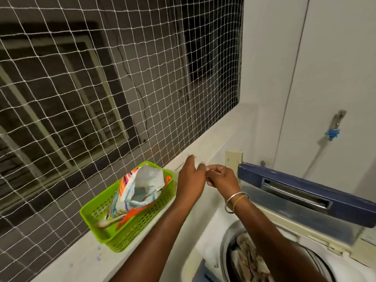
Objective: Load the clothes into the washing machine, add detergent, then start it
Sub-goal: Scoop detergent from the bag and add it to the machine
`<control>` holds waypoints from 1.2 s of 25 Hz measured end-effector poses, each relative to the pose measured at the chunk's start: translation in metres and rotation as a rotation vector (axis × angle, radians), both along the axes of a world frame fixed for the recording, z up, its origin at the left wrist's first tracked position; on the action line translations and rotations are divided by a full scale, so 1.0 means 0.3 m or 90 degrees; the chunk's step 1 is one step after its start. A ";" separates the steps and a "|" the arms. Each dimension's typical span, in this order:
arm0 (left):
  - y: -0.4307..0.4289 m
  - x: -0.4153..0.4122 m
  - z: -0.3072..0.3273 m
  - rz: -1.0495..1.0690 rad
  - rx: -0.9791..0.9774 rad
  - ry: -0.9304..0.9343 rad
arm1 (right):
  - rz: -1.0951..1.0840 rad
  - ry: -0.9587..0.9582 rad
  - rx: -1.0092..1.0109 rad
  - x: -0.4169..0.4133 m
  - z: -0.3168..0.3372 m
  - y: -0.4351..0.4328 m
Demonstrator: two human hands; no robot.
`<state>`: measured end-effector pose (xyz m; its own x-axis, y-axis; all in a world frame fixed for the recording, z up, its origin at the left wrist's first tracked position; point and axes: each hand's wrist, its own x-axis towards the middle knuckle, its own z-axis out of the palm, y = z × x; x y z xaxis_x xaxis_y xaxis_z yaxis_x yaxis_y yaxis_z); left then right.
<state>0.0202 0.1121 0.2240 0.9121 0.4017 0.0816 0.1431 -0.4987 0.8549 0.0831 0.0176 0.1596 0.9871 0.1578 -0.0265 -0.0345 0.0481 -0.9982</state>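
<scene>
A white top-loading washing machine [211, 237] sits at the lower right with its blue-edged lid [305, 192] raised. Patterned clothes [250, 259] lie in the drum. An open detergent packet [142, 186] with bright stripes stands in a green plastic basket [89, 218] on the ledge to the left. My left hand [191, 176] and my right hand [221, 178] meet above the ledge, between the basket and the lid. The left hand's fingers are stretched out. The right hand's fingers are curled against the left fingertips, and I see nothing held in them.
A white net [101, 78] covers the window opening above the grey ledge [71, 261]. On the right wall is a tap with a blue fitting [332, 134] and a hose. Bangles [236, 200] circle my right wrist.
</scene>
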 end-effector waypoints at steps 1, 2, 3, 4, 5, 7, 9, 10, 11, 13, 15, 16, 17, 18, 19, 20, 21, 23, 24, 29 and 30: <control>0.001 0.014 -0.039 0.017 -0.028 -0.001 | -0.003 0.000 -0.011 0.030 -0.013 0.016; 0.011 0.028 -0.075 0.033 -0.045 0.005 | -0.005 -0.007 -0.028 0.061 -0.028 0.036; 0.026 0.045 -0.108 0.047 -0.051 0.015 | -0.016 -0.017 -0.051 0.091 -0.041 0.062; 0.046 0.064 -0.139 0.061 -0.051 0.024 | -0.032 -0.027 -0.077 0.120 -0.051 0.088; 0.064 0.082 -0.166 0.074 -0.050 0.033 | -0.045 -0.036 -0.100 0.150 -0.059 0.114; 0.090 0.109 -0.203 0.091 -0.055 0.039 | -0.075 -0.052 -0.122 0.199 -0.055 0.164; 0.098 0.125 -0.225 0.101 -0.070 0.028 | -0.083 -0.051 -0.159 0.255 -0.054 0.217; 0.104 0.133 -0.235 0.106 -0.083 0.022 | -0.082 -0.045 -0.192 0.280 -0.057 0.239; 0.111 0.142 -0.242 0.114 -0.101 0.021 | -0.079 -0.045 -0.229 0.303 -0.062 0.258; 0.133 0.168 -0.266 0.131 -0.134 0.033 | -0.085 -0.032 -0.269 0.333 -0.081 0.290; 0.156 0.201 -0.308 0.143 -0.162 0.052 | -0.097 -0.048 -0.287 0.351 -0.100 0.303; 0.160 0.208 -0.326 0.142 -0.168 0.052 | -0.103 -0.064 -0.302 0.355 -0.109 0.302; 0.161 0.210 -0.338 0.134 -0.174 0.043 | -0.111 -0.078 -0.314 0.359 -0.120 0.299; 0.158 0.207 -0.342 0.125 -0.184 0.027 | -0.121 -0.083 -0.322 0.359 -0.127 0.292; 0.154 0.204 -0.343 0.116 -0.192 0.009 | -0.132 -0.086 -0.322 0.357 -0.131 0.282; 0.150 0.206 -0.346 0.109 -0.205 -0.007 | -0.140 -0.087 -0.318 0.351 -0.133 0.270; 0.143 0.210 -0.353 0.100 -0.219 -0.015 | -0.151 -0.087 -0.308 0.341 -0.137 0.256; 0.122 0.200 -0.365 0.076 -0.222 -0.037 | -0.181 -0.071 -0.273 0.308 -0.150 0.222; 0.108 0.188 -0.375 0.064 -0.210 -0.052 | -0.201 -0.064 -0.251 0.288 -0.155 0.196; 0.022 0.089 -0.432 -0.006 -0.157 -0.084 | -0.281 -0.060 -0.142 0.177 -0.227 0.038; 0.001 0.070 -0.440 -0.012 -0.161 -0.091 | -0.295 -0.068 -0.126 0.151 -0.250 0.003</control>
<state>0.0413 0.1125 0.0920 0.9059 0.4089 0.1100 0.0044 -0.2689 0.9632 0.1283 0.0185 0.0846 0.9512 -0.2944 0.0929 0.0480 -0.1561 -0.9866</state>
